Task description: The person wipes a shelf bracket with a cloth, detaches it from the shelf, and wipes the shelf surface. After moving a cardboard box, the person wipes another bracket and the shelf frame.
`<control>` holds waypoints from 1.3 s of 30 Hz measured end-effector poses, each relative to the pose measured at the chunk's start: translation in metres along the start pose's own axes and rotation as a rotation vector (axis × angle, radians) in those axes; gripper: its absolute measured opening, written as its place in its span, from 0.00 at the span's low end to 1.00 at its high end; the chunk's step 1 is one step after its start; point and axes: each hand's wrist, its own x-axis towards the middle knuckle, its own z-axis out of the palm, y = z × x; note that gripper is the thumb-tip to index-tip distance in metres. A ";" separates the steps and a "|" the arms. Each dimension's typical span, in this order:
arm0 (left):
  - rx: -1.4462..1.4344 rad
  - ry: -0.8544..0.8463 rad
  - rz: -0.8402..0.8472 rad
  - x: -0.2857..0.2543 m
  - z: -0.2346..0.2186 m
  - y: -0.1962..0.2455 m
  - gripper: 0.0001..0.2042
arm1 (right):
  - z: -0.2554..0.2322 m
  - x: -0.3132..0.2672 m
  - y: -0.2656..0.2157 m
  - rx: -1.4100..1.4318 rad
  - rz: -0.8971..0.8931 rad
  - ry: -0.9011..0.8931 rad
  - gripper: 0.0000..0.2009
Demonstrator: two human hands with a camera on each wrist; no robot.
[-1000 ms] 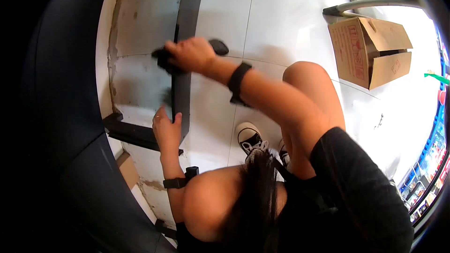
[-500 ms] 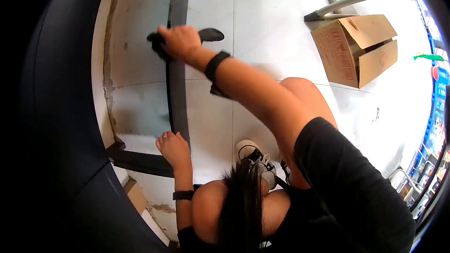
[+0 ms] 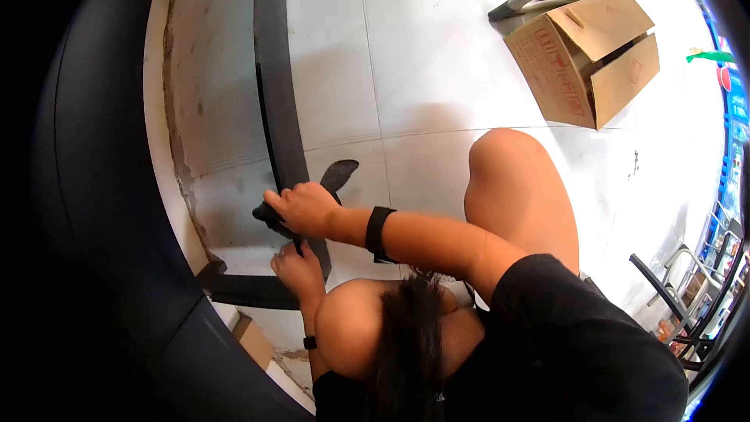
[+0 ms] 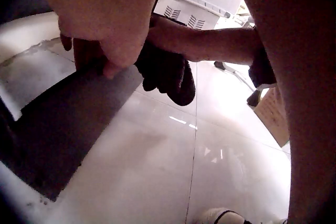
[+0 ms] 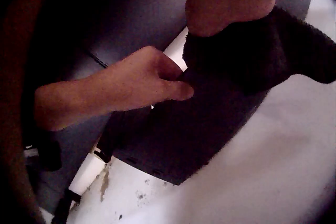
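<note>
While the left hand (image 3: 295,268) braces with curled fingers on the near end of the dark metal strip (image 3: 275,109) lying along the floor (image 3: 437,70), the right hand (image 3: 306,209) grips a dark cloth (image 3: 337,174) tight, pressing it on that strip just above. Judging by this, the wipe covers the near end; the far stretch looks left to do.

Cloth (image 3: 337,174) on rail (image 3: 273,94); box (image 3: 582,55) well right.

dark cloth (image 3: 328,180), bunched, pressed on dark metal bar (image 3: 273,94)
</note>
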 end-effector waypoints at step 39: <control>-0.586 -0.314 -0.062 0.162 -0.036 0.036 0.13 | -0.186 0.269 0.180 -0.277 0.073 0.407 0.14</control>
